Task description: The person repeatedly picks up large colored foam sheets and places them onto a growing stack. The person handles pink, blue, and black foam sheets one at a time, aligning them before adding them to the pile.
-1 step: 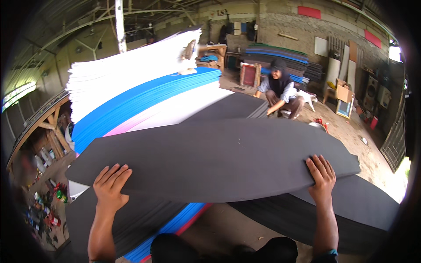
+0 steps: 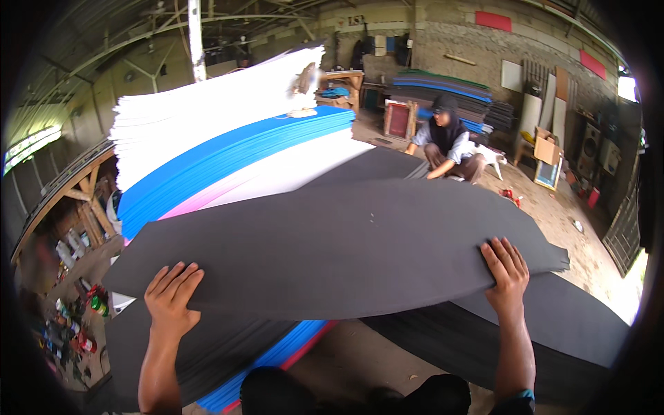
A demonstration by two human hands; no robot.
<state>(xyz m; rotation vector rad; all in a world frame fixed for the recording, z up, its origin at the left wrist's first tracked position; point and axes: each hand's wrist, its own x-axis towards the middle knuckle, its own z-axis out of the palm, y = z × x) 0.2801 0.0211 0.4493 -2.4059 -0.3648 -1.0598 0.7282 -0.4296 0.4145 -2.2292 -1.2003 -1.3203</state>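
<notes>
A long, dark grey foam sheet (image 2: 346,249) stretches across the view in front of me, its near edge bowed. My left hand (image 2: 173,297) grips that near edge towards the left end, fingers over the top, thumb at the rim. At the right end my right hand (image 2: 506,273) has its fingers laid over the same edge; its thumb is hidden. The sheet's right end shows several layers. Below lie more dark sheets, a left stack (image 2: 207,346) with blue and red layers underneath, and a right stack (image 2: 560,318).
Beyond the sheet stands a tall pile of white sheets (image 2: 207,90) and blue sheets (image 2: 235,152). A person (image 2: 449,138) in a dark cap crouches at the far end of other dark sheets, a white cat (image 2: 492,158) beside them. Bottles (image 2: 97,304) and clutter lie at left.
The view has shifted slightly, so the background sits a little further right and lower. The crouching person's head has turned. Both my hands keep hold of the sheet.
</notes>
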